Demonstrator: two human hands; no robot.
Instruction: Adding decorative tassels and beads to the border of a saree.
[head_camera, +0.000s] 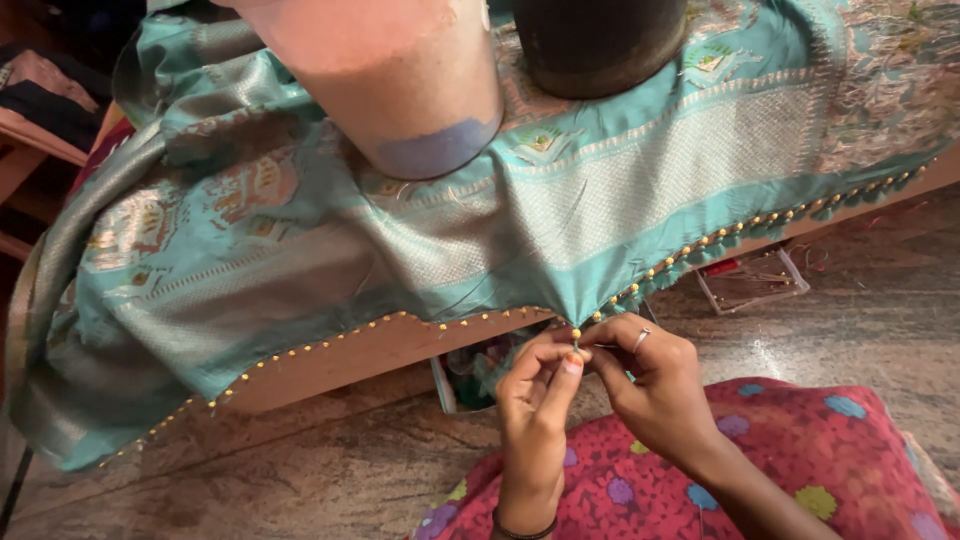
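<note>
Teal silk cloth with woven gold border (420, 250) draped over low wooden table (370, 350), edge hanging toward near side, trimmed with row of small yellow beads (574, 334). Left hand (535, 400) and right hand (650, 380) meet at cloth's hanging point, fingertips pinched shut on bead at hem. Pink cylindrical container (400, 80) and dark round pot (600, 40) resting on cloth, far side. Clear plastic box (752, 280) on stone floor, right.

Silver ring on right hand (655, 385), dark bangle at left hand (537, 405), red flowered garment (800, 450).
</note>
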